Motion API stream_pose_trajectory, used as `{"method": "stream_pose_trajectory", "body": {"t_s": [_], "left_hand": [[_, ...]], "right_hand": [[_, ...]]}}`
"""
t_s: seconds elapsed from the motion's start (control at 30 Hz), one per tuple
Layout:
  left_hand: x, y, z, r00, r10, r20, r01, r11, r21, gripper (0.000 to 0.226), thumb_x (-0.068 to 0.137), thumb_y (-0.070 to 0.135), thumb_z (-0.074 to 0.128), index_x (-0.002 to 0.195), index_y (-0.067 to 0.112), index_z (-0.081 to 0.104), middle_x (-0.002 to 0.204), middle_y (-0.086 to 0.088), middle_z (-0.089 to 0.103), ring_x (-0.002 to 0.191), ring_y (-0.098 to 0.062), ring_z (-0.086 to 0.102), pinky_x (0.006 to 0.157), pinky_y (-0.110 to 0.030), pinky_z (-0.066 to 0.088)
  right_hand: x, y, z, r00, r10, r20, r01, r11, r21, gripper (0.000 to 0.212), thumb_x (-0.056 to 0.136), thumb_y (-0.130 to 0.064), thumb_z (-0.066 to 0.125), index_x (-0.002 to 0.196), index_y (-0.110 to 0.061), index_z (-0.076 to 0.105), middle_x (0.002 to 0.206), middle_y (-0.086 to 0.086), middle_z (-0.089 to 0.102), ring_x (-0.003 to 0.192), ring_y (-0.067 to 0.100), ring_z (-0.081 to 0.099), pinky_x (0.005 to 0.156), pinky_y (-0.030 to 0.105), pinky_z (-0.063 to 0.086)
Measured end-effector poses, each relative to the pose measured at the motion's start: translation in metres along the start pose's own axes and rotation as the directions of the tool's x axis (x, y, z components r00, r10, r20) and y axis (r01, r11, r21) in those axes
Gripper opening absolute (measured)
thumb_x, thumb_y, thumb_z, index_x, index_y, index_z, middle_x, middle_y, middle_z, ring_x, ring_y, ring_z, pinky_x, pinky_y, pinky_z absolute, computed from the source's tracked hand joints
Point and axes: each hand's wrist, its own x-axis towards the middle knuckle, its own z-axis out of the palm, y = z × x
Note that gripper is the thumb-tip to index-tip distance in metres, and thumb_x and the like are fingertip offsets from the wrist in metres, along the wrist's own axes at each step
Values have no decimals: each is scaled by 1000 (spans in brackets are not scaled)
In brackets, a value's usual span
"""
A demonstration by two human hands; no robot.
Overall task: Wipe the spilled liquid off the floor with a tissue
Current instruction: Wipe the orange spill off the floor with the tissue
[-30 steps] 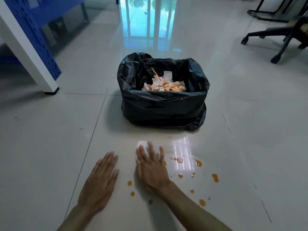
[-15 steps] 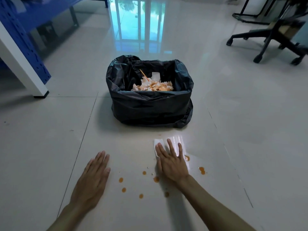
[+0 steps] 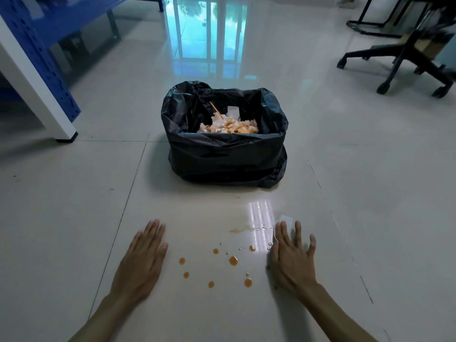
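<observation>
**A:** What is hard to make out?

**B:** The tissue (image 3: 286, 219) — only a white corner pokes out past the fingertips of the right hand (image 3: 292, 260); the rest lies hidden under the palm and is a little blurred. Both forearms are cut off by the bottom edge, and the office chair (image 3: 407, 55) at two o'clock is cropped by the frame.

**A:** And the hands?

**B:** The right hand is flat, fingers spread wide, pressing the tissue down on the tiled floor (image 3: 74, 218) at about five o'clock — pinning it, not gripping. The left hand (image 3: 142, 261) lies palm down at seven o'clock, fingers straight and together, with nothing under it that shows.

**A:** Where is the spill?

**B:** Between the two hands: orange drops (image 3: 232, 260) scattered over the tile, and a thin orange smear (image 3: 238, 230) just left of the right hand's fingertips.

**A:** The room?

**B:** Glossy pale tiles that mirror a window at twelve o'clock. A bin lined with a black bag (image 3: 224, 154) stands beyond the spill, also toward twelve, with orange-stained tissues (image 3: 228, 127) inside. A blue-and-white shelf frame (image 3: 42, 77) stands at ten o'clock.
</observation>
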Motion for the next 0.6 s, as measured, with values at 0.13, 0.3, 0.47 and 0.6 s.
{"method": "stream_pose_trajectory", "body": {"t_s": [0.13, 0.3, 0.47, 0.6], "left_hand": [[-1, -1, -1, 1000, 10, -8, -9, 1000, 13, 61, 100, 50, 2, 155, 24, 4, 165, 8, 0, 149, 0, -7, 121, -29, -1], [-7, 11, 4, 998, -55, -38, 56, 998, 11, 61, 99, 49, 3, 155, 23, 0, 164, 8, -4, 149, -3, -10, 122, -35, -3], [-18, 12, 7, 996, -75, -39, 70, 991, -116, 63, 97, 49, -6, 154, 24, 6, 163, 10, 0, 148, 1, -8, 122, -31, -4], [-19, 7, 7, 998, -42, -40, 37, 993, -116, 68, 95, 52, -9, 154, 23, 7, 164, 9, 2, 149, 0, -6, 122, -28, -5]], "right_hand": [[12, -52, 1, 997, -77, -17, 77, 996, 50, 64, 98, -41, 13, 155, -12, 16, 162, 4, 8, 147, 30, -12, 110, 47, -23], [14, -144, 4, 940, -341, 29, 339, 940, 40, 60, 90, -36, 33, 137, -8, 55, 144, 9, 52, 140, 40, 33, 109, 57, 8], [-17, -198, 17, 837, -542, 76, 540, 840, 46, 59, 95, -42, 32, 146, -16, 43, 153, 5, 41, 146, 35, 19, 109, 57, 2], [-28, -180, 19, 786, -618, 11, 618, 787, 1, 59, 96, -42, 36, 150, -19, 36, 157, 0, 34, 149, 33, 11, 111, 60, 2]]}}
